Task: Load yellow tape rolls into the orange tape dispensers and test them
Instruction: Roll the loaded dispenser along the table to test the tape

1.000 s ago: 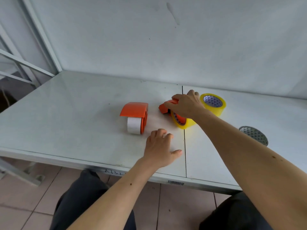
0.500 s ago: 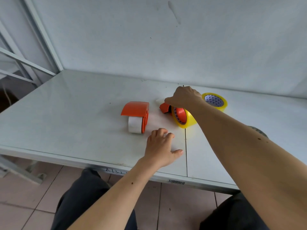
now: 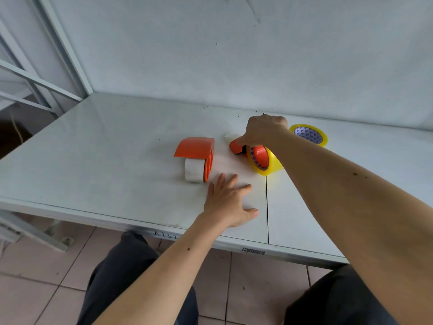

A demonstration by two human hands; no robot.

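Observation:
An orange tape dispenser [image 3: 257, 154] with a yellow tape roll [image 3: 271, 163] on its hub stands on the table, and my right hand [image 3: 263, 131] grips its top from above. A pale strip of tape [image 3: 229, 137] sticks out at its far-left end. A second orange dispenser [image 3: 196, 150] holding a whitish roll [image 3: 193, 171] stands to the left, untouched. My left hand [image 3: 230, 200] lies flat on the table in front of both, fingers spread. A loose yellow tape roll [image 3: 308, 134] lies flat behind my right forearm.
The grey table [image 3: 105, 160] has a seam [image 3: 267, 202] running front to back under my right arm. A grey wall stands right behind it, and metal frame bars [image 3: 42, 85] are at the far left. My knees and tiled floor show below the front edge.
My right hand has slid a little away from me and leftward along the loaded dispenser, uncovering the yellow roll, and a pale strip of tape now shows at its far end. My left hand stays flat.

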